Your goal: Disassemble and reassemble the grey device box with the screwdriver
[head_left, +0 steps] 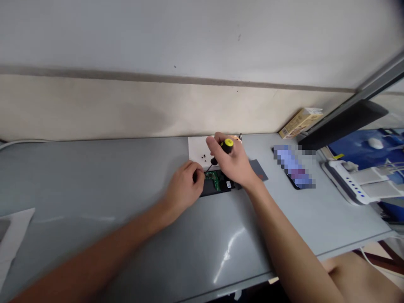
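Observation:
A screwdriver (227,146) with a black handle and yellow end is in my right hand (235,164), the fingers wrapped round it. Its thin shaft slants down left to an opened black electronic device (217,192) with a green circuit board (217,181) inside. My left hand (186,185) is at the device's left end, thumb and forefinger pinched close to the screwdriver's tip. What those fingers hold, if anything, is hidden. Behind the device, several tiny dark screws (203,157) lie on a sheet of white paper (195,148).
Right of the device is a flat dark grey panel (259,170), partly behind my right hand. Farther right are a phone (293,168), a yellowish box (301,123) against the wall and a white power strip (345,185) with plugs. White paper (19,229) lies at the far left.

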{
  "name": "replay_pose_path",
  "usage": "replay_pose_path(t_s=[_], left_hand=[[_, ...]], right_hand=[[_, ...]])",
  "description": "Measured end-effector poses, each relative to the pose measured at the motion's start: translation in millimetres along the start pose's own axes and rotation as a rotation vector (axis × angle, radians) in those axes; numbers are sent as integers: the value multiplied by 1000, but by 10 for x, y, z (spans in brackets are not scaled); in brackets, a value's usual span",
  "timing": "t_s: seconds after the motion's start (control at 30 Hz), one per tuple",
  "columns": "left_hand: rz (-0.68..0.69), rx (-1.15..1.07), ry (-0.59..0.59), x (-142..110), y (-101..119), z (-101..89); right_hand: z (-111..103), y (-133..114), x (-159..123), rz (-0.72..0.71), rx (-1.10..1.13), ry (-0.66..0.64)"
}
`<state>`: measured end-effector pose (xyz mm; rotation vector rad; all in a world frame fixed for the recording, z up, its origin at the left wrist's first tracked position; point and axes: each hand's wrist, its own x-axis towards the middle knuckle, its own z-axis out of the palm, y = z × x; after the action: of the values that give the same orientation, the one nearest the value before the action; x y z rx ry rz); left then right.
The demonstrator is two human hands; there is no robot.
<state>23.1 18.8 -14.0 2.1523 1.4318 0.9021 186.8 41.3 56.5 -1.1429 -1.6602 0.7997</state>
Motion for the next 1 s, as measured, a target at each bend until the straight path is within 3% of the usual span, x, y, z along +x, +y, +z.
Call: replay_pose_path(t_s=[0.23, 0.5, 1.0], left_hand=[[2, 191, -42, -5, 5, -36], [-88, 32, -26, 9, -27, -21], [-78, 77, -83, 12, 18, -54]], right_hand=[[-16, 128, -42, 21, 32, 85], [-16, 96, -80, -18, 26, 124], [35, 195, -72, -62, 19, 256]])
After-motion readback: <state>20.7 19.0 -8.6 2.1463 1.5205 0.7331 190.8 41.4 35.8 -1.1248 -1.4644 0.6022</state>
